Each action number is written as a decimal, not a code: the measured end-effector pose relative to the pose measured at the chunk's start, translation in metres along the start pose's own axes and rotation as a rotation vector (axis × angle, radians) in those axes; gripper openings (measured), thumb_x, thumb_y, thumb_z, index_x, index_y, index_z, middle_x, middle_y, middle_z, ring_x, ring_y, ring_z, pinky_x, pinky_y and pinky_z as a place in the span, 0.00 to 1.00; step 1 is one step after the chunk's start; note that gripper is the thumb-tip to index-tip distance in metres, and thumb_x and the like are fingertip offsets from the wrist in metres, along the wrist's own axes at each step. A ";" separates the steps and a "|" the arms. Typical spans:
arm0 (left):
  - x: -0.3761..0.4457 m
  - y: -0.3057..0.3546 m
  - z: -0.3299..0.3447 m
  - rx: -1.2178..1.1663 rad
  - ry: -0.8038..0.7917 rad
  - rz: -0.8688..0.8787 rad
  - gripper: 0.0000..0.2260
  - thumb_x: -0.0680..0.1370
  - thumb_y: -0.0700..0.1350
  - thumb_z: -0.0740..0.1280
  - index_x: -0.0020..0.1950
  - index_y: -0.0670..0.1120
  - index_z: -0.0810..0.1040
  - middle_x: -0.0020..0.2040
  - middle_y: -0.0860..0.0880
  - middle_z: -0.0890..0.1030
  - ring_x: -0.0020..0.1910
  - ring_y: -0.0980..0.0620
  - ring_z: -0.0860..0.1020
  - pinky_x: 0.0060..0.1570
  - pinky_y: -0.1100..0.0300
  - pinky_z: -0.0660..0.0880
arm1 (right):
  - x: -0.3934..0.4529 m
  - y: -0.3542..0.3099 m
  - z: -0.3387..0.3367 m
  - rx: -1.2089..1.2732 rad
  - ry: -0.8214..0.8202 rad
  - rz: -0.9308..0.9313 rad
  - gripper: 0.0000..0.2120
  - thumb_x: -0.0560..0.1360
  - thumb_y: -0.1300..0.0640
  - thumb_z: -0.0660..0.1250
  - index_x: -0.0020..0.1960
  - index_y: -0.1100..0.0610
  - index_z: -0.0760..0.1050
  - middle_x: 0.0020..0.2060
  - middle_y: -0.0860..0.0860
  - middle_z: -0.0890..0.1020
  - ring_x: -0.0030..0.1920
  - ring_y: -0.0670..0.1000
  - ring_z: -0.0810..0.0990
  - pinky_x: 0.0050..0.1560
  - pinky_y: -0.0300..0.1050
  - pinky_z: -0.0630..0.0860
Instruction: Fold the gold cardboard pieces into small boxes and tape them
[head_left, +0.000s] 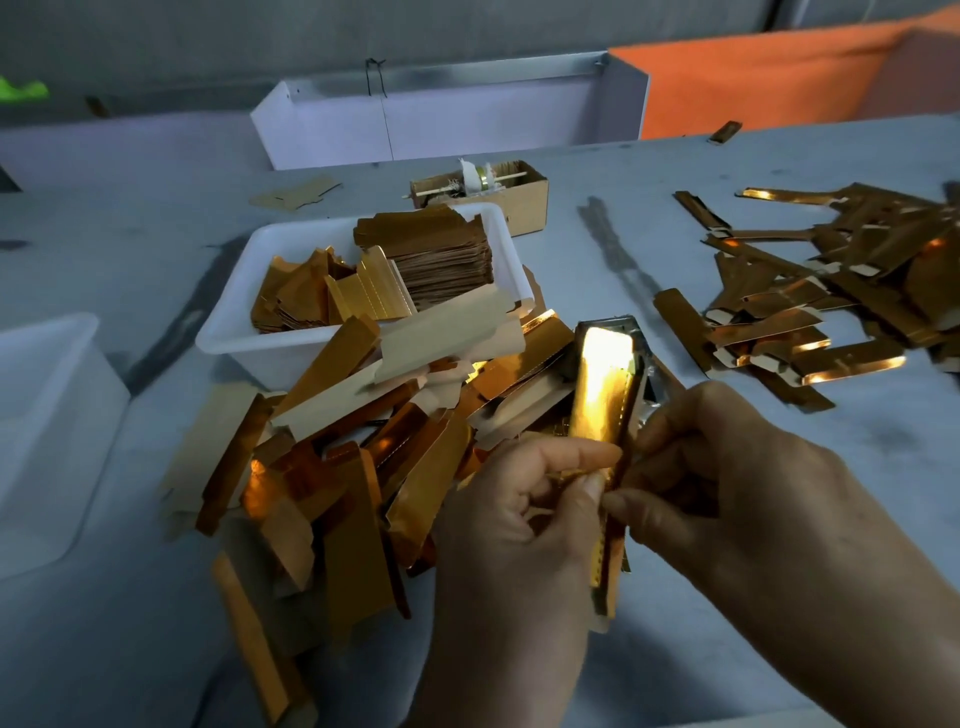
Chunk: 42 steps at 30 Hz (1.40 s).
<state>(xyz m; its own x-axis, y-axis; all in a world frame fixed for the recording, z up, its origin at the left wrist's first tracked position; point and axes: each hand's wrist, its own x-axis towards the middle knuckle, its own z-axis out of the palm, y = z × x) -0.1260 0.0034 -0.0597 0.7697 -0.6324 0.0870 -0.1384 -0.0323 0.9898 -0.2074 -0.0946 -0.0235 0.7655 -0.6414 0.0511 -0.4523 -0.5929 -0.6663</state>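
Hands: L (514, 499) & R (727, 467) pinch gold piece (602, 395) mid-length; ends protrude.

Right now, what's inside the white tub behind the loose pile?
The white tub holds a neat stack of flat gold blanks at right and jumbled gold pieces at left. Its floor beneath them is covered.
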 end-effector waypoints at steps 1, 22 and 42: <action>-0.001 0.000 0.002 0.037 0.035 0.038 0.11 0.75 0.39 0.68 0.43 0.55 0.82 0.42 0.56 0.84 0.43 0.59 0.83 0.38 0.66 0.79 | -0.001 -0.002 -0.001 -0.064 0.019 -0.028 0.18 0.66 0.48 0.73 0.42 0.40 0.62 0.33 0.42 0.78 0.35 0.38 0.77 0.34 0.28 0.74; -0.006 -0.008 -0.006 -0.045 -0.104 -0.335 0.15 0.75 0.39 0.68 0.40 0.62 0.82 0.45 0.59 0.84 0.46 0.65 0.80 0.37 0.73 0.75 | -0.008 0.036 0.026 0.613 -0.385 0.208 0.15 0.60 0.45 0.67 0.38 0.56 0.80 0.32 0.53 0.82 0.33 0.48 0.81 0.36 0.38 0.77; 0.042 -0.058 -0.007 0.615 0.054 0.011 0.14 0.79 0.48 0.62 0.65 0.57 0.72 0.65 0.59 0.71 0.58 0.65 0.69 0.46 0.75 0.73 | 0.020 0.104 -0.012 0.844 -0.013 0.350 0.08 0.66 0.57 0.67 0.37 0.61 0.80 0.32 0.56 0.83 0.33 0.51 0.83 0.32 0.37 0.79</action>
<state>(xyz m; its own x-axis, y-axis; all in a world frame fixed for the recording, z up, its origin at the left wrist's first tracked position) -0.0809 -0.0156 -0.1129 0.7944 -0.5959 0.1179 -0.4681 -0.4768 0.7441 -0.2449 -0.1749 -0.0824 0.6551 -0.7090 -0.2612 -0.1788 0.1905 -0.9653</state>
